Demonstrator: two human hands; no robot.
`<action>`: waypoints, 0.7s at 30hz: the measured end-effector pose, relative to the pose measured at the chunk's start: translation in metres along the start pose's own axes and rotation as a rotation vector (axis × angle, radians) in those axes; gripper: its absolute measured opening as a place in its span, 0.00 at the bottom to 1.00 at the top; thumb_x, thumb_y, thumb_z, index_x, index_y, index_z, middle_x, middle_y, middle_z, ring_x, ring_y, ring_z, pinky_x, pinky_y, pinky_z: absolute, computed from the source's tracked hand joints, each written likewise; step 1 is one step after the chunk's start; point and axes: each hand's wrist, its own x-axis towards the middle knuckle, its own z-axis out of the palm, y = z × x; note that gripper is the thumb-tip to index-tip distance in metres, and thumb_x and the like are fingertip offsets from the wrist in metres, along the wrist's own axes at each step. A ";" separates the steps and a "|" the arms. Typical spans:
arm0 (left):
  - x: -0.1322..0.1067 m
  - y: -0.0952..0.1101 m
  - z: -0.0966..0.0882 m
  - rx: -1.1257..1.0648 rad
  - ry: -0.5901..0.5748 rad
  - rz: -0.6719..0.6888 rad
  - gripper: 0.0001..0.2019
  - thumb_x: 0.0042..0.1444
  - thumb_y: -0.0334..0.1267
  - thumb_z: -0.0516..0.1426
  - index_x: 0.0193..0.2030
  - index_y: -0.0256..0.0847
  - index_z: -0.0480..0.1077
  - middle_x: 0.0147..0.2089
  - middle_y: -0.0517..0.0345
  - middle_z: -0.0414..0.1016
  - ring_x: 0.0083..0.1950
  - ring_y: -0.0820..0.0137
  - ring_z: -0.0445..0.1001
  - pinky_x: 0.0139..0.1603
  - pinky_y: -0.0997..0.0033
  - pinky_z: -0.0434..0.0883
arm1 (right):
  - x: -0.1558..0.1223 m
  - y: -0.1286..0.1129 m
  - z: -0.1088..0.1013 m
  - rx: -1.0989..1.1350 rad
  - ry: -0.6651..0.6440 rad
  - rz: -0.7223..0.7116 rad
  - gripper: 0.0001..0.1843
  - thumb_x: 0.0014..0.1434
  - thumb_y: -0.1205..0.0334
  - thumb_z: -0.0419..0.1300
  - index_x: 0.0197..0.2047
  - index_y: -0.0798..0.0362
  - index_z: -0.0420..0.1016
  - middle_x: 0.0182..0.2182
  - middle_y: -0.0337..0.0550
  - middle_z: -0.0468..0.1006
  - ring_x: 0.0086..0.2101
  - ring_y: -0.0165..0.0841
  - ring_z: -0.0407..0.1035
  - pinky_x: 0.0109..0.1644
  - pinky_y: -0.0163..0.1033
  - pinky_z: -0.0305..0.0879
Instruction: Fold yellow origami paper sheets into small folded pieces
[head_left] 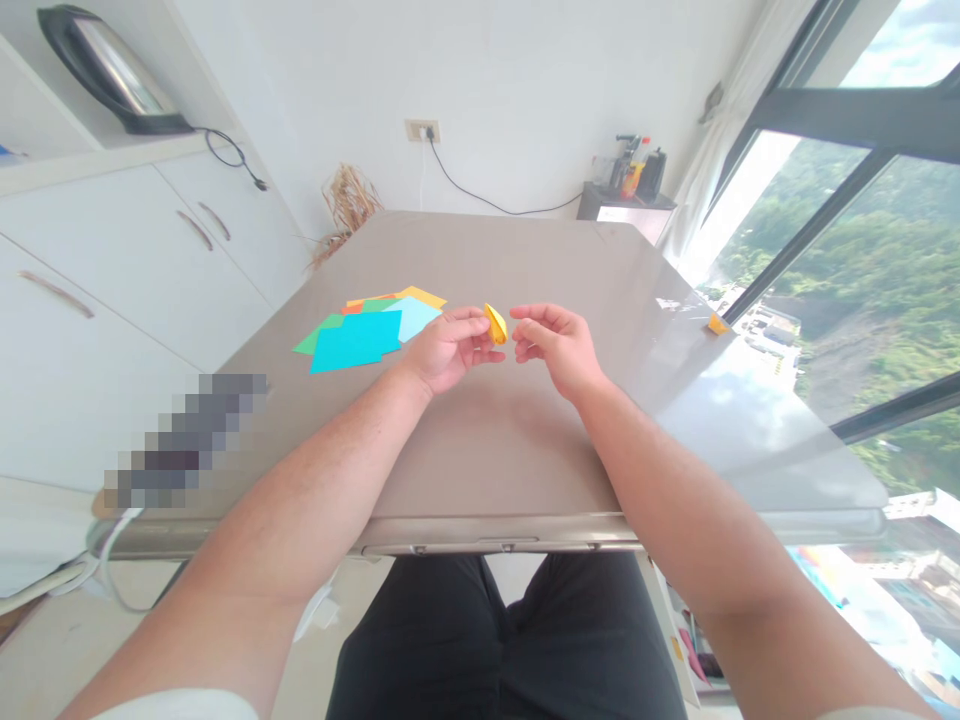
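Between the thumb and fingers of my left hand (450, 348) is a small piece of folded yellow paper (496, 325), held up over the table. Its shape is narrow and pointed at the top, with layers showing along one side. My right hand (553, 338) hovers just to the right of it, apart from the paper, with fingers curled and a gap to the thumb; nothing shows in it. To the left of my left hand lie loose sheets of coloured paper (356, 340) in blue, green, pale blue, orange and yellow, overlapping one another.
The grey-brown table (495, 450) reaches to the back wall. A small orange-yellow piece (718, 325) lies by its right edge, near the window. A blurred-out dark object (187, 440) sits at the left edge. Bottles (637, 172) stand on a low cabinet behind; a kettle (112, 70) is upper left.
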 end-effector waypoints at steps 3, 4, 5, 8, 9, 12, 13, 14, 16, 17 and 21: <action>-0.002 0.002 -0.002 -0.007 -0.099 -0.044 0.09 0.48 0.40 0.69 0.32 0.38 0.78 0.33 0.55 0.76 0.37 0.68 0.77 0.45 0.60 0.78 | 0.001 -0.003 -0.006 0.094 -0.173 0.099 0.13 0.53 0.55 0.69 0.40 0.52 0.78 0.26 0.36 0.75 0.25 0.27 0.68 0.29 0.36 0.71; -0.003 0.003 -0.002 -0.005 -0.126 -0.053 0.09 0.48 0.40 0.69 0.32 0.38 0.78 0.34 0.54 0.77 0.38 0.66 0.78 0.47 0.59 0.78 | 0.001 -0.003 -0.007 0.117 -0.230 0.118 0.13 0.53 0.54 0.70 0.38 0.52 0.77 0.25 0.35 0.74 0.25 0.27 0.67 0.28 0.35 0.69; -0.003 0.003 -0.002 -0.001 -0.151 -0.062 0.10 0.48 0.40 0.70 0.31 0.38 0.77 0.34 0.53 0.77 0.40 0.64 0.79 0.49 0.57 0.78 | 0.000 -0.003 -0.007 0.135 -0.278 0.135 0.14 0.52 0.53 0.72 0.37 0.52 0.76 0.24 0.34 0.73 0.24 0.27 0.66 0.26 0.34 0.68; -0.005 0.006 -0.001 0.011 -0.209 -0.087 0.11 0.48 0.42 0.71 0.29 0.38 0.76 0.34 0.51 0.78 0.41 0.60 0.81 0.53 0.52 0.77 | -0.002 -0.003 -0.008 0.145 -0.370 0.186 0.18 0.50 0.51 0.75 0.34 0.50 0.73 0.19 0.32 0.70 0.21 0.27 0.63 0.23 0.33 0.65; -0.005 0.006 0.000 0.016 -0.224 -0.095 0.12 0.48 0.43 0.71 0.29 0.38 0.75 0.34 0.51 0.79 0.41 0.59 0.82 0.53 0.50 0.76 | -0.002 -0.003 -0.009 0.143 -0.390 0.203 0.20 0.49 0.49 0.75 0.34 0.50 0.72 0.19 0.31 0.70 0.20 0.26 0.63 0.22 0.33 0.65; -0.006 0.008 0.000 0.037 -0.251 -0.105 0.13 0.48 0.44 0.71 0.28 0.38 0.75 0.33 0.49 0.79 0.40 0.58 0.82 0.52 0.49 0.76 | -0.003 -0.004 -0.009 0.151 -0.437 0.234 0.21 0.50 0.47 0.75 0.34 0.51 0.72 0.19 0.32 0.72 0.18 0.27 0.64 0.22 0.34 0.66; -0.006 0.008 0.000 0.045 -0.253 -0.101 0.12 0.49 0.43 0.70 0.28 0.38 0.75 0.32 0.50 0.79 0.39 0.58 0.82 0.51 0.49 0.77 | -0.002 -0.003 -0.009 0.153 -0.443 0.238 0.21 0.50 0.47 0.75 0.34 0.51 0.72 0.20 0.33 0.73 0.18 0.27 0.65 0.23 0.35 0.67; -0.006 0.007 -0.001 0.056 -0.251 -0.094 0.12 0.50 0.42 0.70 0.28 0.38 0.75 0.32 0.50 0.79 0.39 0.59 0.81 0.50 0.51 0.77 | -0.002 -0.003 -0.009 0.150 -0.441 0.241 0.21 0.51 0.47 0.75 0.34 0.51 0.73 0.20 0.34 0.75 0.19 0.27 0.67 0.24 0.35 0.68; -0.005 0.005 -0.002 0.085 -0.241 -0.072 0.10 0.51 0.41 0.69 0.29 0.38 0.75 0.31 0.51 0.79 0.37 0.61 0.81 0.48 0.54 0.77 | -0.001 -0.002 -0.009 0.128 -0.414 0.256 0.21 0.51 0.46 0.74 0.33 0.51 0.72 0.22 0.35 0.77 0.19 0.28 0.69 0.25 0.36 0.70; -0.004 0.004 -0.003 0.103 -0.233 -0.060 0.09 0.52 0.40 0.68 0.29 0.38 0.75 0.31 0.53 0.79 0.37 0.62 0.81 0.47 0.55 0.77 | -0.001 -0.002 -0.008 0.113 -0.396 0.268 0.21 0.51 0.47 0.75 0.33 0.51 0.72 0.23 0.36 0.77 0.20 0.28 0.69 0.26 0.36 0.71; -0.002 0.000 -0.006 0.183 -0.187 -0.049 0.08 0.51 0.39 0.68 0.30 0.38 0.75 0.30 0.56 0.78 0.36 0.65 0.80 0.48 0.56 0.77 | 0.000 -0.001 -0.008 0.064 -0.351 0.312 0.20 0.51 0.49 0.75 0.31 0.51 0.72 0.25 0.38 0.79 0.22 0.30 0.72 0.28 0.36 0.72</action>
